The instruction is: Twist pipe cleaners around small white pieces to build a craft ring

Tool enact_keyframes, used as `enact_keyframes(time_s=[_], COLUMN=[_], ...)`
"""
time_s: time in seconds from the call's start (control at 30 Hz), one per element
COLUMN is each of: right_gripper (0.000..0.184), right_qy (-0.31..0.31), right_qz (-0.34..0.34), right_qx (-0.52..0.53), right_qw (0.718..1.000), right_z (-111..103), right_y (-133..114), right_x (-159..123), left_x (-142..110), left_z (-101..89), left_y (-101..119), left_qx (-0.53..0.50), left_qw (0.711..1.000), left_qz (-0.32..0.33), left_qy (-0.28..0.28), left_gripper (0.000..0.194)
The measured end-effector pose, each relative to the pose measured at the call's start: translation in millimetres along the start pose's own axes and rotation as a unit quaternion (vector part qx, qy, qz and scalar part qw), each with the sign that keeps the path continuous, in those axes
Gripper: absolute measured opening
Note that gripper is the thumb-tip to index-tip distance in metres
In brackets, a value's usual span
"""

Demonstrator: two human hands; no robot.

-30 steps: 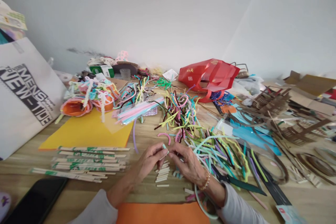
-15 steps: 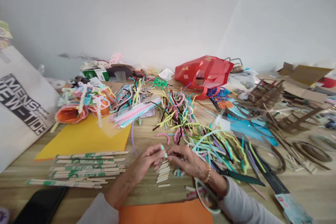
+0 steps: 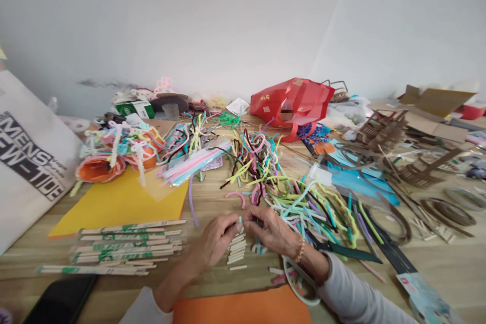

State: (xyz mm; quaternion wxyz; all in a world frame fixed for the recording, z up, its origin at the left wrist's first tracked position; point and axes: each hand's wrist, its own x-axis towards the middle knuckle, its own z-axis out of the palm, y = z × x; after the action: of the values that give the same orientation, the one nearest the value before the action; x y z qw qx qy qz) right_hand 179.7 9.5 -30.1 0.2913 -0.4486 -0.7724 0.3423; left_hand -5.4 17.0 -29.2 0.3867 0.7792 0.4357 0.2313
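My left hand (image 3: 216, 239) and my right hand (image 3: 268, 229) meet low at the centre of the wooden table. Both pinch a short light-blue pipe cleaner piece (image 3: 239, 221) between fingertips. Just below them lies a small stack of short cut sticks (image 3: 237, 251). A tangle of coloured pipe cleaners (image 3: 288, 192) spreads right behind my right hand. Green-handled scissors (image 3: 304, 283) lie under my right wrist.
Wrapped chopsticks (image 3: 125, 248) lie left of my hands beside yellow paper (image 3: 117, 202). Orange paper (image 3: 243, 309) sits at the near edge, a dark phone (image 3: 61, 301) at bottom left. A white tote bag (image 3: 26, 157), red bag (image 3: 294, 104) and brown cardboard pieces (image 3: 410, 162) crowd the table.
My hands have dropped slightly toward the stack of sticks, still pinching the blue piece. The view has shifted a little to the right.
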Motion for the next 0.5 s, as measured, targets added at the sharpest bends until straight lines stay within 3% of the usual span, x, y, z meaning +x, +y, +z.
enact_keyframes(time_s=[0.27, 0.5], right_gripper=[0.010, 0.013], right_qy=[0.070, 0.106], right_qz=[-0.012, -0.069], right_qx=[-0.027, -0.110], right_qw=[0.997, 0.986], right_z=[7.1, 11.9], right_y=[-5.6, -10.2], right_x=[-1.1, -5.1], left_x=[-1.5, -1.1], left_z=[8.7, 9.9], left_y=[1.0, 6.2], left_qx=[-0.017, -0.060], left_qw=[0.992, 0.988], left_qz=[-0.036, -0.034], left_qy=[0.119, 0.139], left_gripper=[0.024, 0.030])
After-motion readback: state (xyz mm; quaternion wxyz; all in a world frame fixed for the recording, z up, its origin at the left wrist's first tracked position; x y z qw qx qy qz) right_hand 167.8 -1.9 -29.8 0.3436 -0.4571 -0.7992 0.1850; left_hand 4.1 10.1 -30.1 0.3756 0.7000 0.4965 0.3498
